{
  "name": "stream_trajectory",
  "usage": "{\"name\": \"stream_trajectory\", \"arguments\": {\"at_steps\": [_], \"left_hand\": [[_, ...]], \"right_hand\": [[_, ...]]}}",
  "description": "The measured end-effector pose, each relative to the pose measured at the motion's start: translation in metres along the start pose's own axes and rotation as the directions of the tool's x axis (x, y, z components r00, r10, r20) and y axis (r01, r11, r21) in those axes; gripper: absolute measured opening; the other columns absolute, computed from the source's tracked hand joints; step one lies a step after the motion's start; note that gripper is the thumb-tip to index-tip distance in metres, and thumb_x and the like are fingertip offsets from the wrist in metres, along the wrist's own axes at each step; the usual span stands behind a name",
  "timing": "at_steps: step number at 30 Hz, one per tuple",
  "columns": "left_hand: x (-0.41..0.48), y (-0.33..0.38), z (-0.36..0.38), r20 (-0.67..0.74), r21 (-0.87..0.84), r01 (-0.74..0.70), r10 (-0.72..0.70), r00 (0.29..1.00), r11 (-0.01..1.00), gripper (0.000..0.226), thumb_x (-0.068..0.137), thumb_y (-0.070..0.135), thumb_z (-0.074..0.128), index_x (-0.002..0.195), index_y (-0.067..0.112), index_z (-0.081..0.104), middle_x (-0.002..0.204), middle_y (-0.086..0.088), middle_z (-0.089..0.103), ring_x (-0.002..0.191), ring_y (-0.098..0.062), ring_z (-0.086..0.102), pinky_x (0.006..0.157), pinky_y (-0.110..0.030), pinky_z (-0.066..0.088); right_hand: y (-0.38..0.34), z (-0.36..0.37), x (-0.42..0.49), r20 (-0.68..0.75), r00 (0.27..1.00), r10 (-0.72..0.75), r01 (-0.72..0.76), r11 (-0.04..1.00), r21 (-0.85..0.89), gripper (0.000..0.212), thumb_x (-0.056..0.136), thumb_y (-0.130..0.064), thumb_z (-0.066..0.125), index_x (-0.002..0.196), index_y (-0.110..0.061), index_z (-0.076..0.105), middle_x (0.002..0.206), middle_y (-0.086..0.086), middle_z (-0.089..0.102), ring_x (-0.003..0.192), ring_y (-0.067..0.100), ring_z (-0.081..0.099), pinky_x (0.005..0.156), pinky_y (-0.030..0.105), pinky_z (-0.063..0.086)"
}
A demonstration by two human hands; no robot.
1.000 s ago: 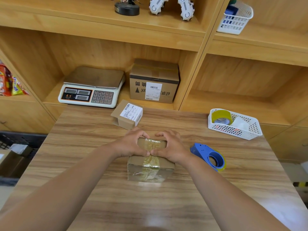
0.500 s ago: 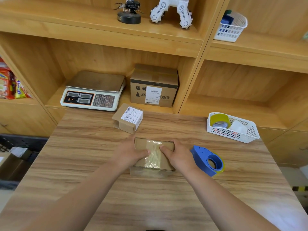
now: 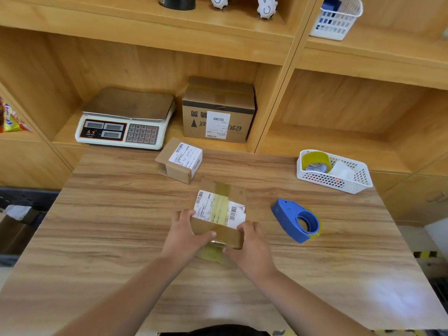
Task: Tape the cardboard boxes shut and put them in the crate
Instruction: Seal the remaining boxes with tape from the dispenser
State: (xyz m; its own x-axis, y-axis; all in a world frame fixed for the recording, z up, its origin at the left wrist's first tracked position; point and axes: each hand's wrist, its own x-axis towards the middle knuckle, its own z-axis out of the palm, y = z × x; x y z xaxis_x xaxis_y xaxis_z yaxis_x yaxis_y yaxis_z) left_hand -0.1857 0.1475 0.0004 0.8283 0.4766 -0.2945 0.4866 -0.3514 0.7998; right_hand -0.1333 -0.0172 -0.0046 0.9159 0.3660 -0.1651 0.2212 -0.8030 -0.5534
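We're holding the small cardboard box (image 3: pixel 228 234) mid-counter (image 3: pixel 109 226), left hand (image 3: pixel 185 235) & right hand (image 3: pixel 252 248) both clamped on its near corners. Prob light & stiff; we're guessing bare sides grip best, since the tape (image 3: pixel 220 204) looks slippery.

- Electronic scale (image 3: pixel 124 122) on the lower shelf (image 3: pixel 64 139), left of centre.
- White mesh basket (image 3: pixel 335 184) at the far right corner of the surface (image 3: pixel 116 214).
- Smaller white basket (image 3: pixel 338 19) up on the top shelf (image 3: pixel 388 52).
- Snack packets (image 3: pixel 11 117) far left.
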Motion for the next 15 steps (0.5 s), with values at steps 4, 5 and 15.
{"name": "stream_trajectory", "arguments": {"at_steps": [4, 5, 15], "left_hand": [[-0.009, -0.023, 0.018, 0.024, -0.019, -0.01, 0.011, 1.0, 1.0, 0.094, 0.066, 0.029, 0.083, 0.143, 0.021, 0.029, 0.12, 0.012, 0.026, 0.12, -0.009, 0.037, 0.098, -0.02, 0.033], [-0.009, -0.027, 0.02, 0.025, -0.022, -0.014, 0.014, 1.0, 1.0, 0.095, 0.066, 0.027, 0.083, 0.144, 0.021, 0.028, 0.121, 0.012, 0.025, 0.122, -0.01, 0.036, 0.099, -0.021, 0.032], [0.018, -0.037, 0.021, 0.206, 0.128, -0.019, -0.008, 0.978, 0.992, 0.124, 0.069, 0.04, 0.079, 0.15, 0.021, -0.012, 0.153, 0.003, 0.01, 0.139, -0.019, 0.01, 0.113, -0.036, 0.02]], "right_hand": [[0.01, 0.018, -0.01, 0.069, 0.998, -0.011, 0.011, 1.0, -0.004, 0.07, 0.069, -0.032, 0.078, 0.126, -0.012, 0.042, 0.111, -0.007, 0.027, 0.103, 0.02, 0.053, 0.078, 0.02, 0.04], [0.012, 0.02, -0.01, 0.068, 0.998, -0.007, 0.007, 1.0, -0.008, 0.074, 0.068, -0.035, 0.078, 0.127, -0.012, 0.041, 0.112, -0.007, 0.029, 0.105, 0.02, 0.052, 0.08, 0.019, 0.039], [0.012, 0.023, 0.024, 0.102, 0.993, -0.064, 0.084, 0.975, -0.204, 0.137, 0.045, -0.09, 0.03, 0.15, -0.01, -0.008, 0.156, 0.008, -0.004, 0.143, 0.021, -0.007, 0.117, 0.035, -0.003]]}}
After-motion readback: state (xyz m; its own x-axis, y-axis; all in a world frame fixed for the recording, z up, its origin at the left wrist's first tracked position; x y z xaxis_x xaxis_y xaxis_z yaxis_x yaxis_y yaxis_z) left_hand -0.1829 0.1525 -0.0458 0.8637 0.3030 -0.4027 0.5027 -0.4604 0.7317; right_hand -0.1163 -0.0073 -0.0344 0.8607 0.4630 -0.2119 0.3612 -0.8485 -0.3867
